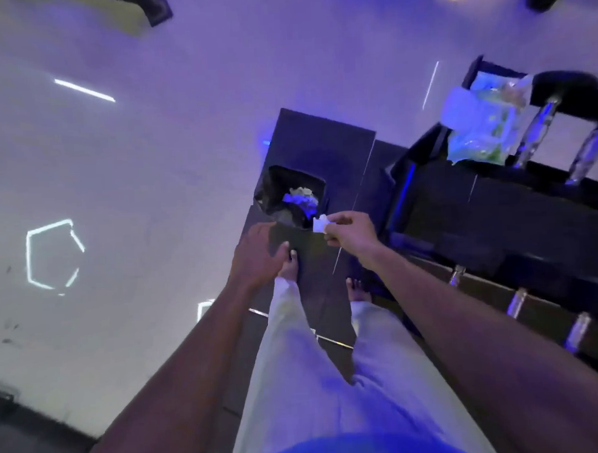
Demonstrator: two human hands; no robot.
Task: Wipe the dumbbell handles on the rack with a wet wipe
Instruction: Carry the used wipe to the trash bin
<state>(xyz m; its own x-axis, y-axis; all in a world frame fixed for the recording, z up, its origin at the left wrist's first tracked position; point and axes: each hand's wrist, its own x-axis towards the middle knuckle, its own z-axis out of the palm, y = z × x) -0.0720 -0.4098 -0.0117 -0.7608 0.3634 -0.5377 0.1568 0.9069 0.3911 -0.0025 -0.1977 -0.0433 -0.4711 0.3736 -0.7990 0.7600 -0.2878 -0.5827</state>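
Head view: the right hand (351, 232) pinches a small crumpled wet wipe (319, 223) between thumb and fingertips, just beside the opening of a black waste bin (291, 201). The left hand (257, 253) hangs relaxed, holding nothing. The wipe looks light, limp and probably damp; an edge pinch suffices. Chrome dumbbell handles (540, 130) sit on the rack (495, 197), well apart.

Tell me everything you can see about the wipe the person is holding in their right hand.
The wipe is a small, white, crumpled piece, soft-looking like tissue or cloth. The right hand pinches it between thumb and fingertips, so only its left part sticks out. It hangs in the air just at the near edge of the dark bin, which already holds crumpled white waste. Nothing else touches it. Whether it is wet cannot be told.
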